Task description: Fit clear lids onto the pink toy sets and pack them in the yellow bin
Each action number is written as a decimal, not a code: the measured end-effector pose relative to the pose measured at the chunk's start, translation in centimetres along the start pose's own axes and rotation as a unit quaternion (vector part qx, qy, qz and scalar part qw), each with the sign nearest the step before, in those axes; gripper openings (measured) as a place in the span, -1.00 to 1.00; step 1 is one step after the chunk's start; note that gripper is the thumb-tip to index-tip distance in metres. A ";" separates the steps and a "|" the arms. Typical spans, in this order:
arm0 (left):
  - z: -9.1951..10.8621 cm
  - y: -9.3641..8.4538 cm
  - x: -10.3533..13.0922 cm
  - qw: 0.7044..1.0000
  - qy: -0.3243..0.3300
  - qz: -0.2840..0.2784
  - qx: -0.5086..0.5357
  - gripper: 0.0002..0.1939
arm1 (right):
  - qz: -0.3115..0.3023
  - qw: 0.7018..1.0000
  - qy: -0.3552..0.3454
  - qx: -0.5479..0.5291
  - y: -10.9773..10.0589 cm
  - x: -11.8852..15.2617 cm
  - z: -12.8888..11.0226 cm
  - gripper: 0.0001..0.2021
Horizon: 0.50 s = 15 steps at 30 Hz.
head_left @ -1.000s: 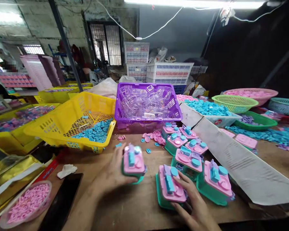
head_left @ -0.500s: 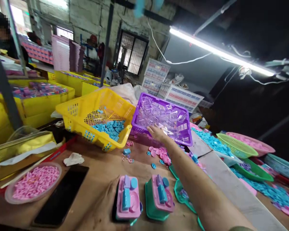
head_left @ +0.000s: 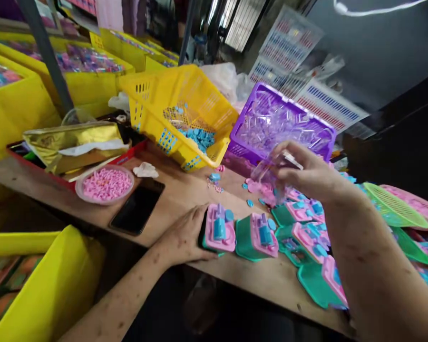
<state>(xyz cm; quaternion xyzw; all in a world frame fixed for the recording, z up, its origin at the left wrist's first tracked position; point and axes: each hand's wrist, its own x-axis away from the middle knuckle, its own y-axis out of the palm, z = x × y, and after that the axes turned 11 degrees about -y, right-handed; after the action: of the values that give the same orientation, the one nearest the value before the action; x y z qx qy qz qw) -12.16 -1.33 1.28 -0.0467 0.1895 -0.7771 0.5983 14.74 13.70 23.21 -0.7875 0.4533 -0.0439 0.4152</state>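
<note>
My left hand [head_left: 189, 235] is wrapped round the left side of a green box with a pink top [head_left: 219, 229] at the table's front edge. A similar box [head_left: 257, 237] stands just right of it. My right hand [head_left: 299, 168] is raised in front of the purple basket [head_left: 248, 153], its fingers closed on a clear plastic piece [head_left: 266, 175], blurred by motion. Clear pieces [head_left: 271, 123] fill that basket. Several more green and pink boxes [head_left: 312, 242] stand below my right forearm. Pink parts [head_left: 264, 191] lie loose under the clear piece.
A yellow basket [head_left: 185, 152] with blue parts stands left of the purple one. On the table's left are a phone [head_left: 138, 207], a bowl of pink pieces [head_left: 107, 184] and a crumpled tissue [head_left: 145, 170]. Green and pink colanders [head_left: 395, 204] sit at the far right.
My right hand has come out of the purple basket toward me with a clear piece. My left hand now shows clearly beside the left box. The view has tilted down and left.
</note>
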 end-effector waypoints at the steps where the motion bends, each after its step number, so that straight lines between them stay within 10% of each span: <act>1: -0.1 0.0 -0.1 1.000 0.007 0.001 -0.001 0.24 | -0.090 0.995 0.011 -0.040 1.5 0.9 -1.3 -0.30; 4: -0.4 0.1 -0.1 1.000 0.030 0.003 0.004 0.17 | -0.225 0.968 -0.005 -0.107 6.0 2.3 -3.7 -0.41; 15: -0.3 0.7 -0.6 1.000 0.026 0.011 -0.013 0.38 | -0.076 0.986 -0.097 0.115 13.1 6.1 -3.4 -0.55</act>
<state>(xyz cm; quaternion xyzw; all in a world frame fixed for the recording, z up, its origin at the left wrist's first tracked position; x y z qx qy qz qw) -11.44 -0.84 0.82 -0.0322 0.2152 -0.7688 0.6013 7.91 3.83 14.42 -0.7674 0.3420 -0.0506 0.5400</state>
